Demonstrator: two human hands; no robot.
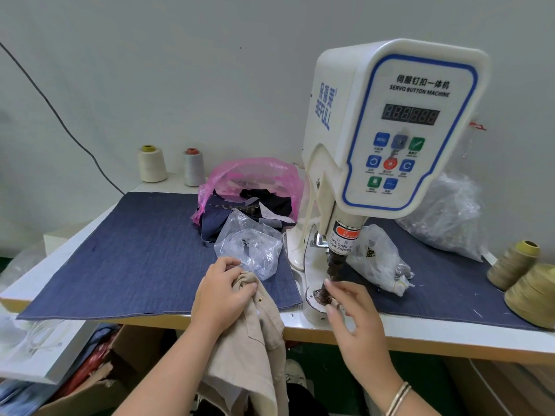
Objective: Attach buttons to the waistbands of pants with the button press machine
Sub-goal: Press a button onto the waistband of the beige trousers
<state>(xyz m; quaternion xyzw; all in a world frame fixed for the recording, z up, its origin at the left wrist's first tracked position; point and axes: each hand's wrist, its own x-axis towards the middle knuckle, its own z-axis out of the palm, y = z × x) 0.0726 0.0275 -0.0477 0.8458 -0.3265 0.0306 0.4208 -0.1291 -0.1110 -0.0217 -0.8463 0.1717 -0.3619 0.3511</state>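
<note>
The left hand (pixel 223 298) grips the waistband of the beige cotton pants (pixel 255 340) at the table's front edge, fingers curled tight on the fabric beside a small brass button (pixel 242 284). The right hand (pixel 354 319) reaches to the dark ribbed plunger (pixel 329 288) of the white servo button press machine (pixel 384 130), thumb and forefinger pinched near its lower end, over the blue denim mat (pixel 135 250).

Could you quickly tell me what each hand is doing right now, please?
Left hand: shut on the pants.
Right hand: open, fingertips at the press die.
</note>
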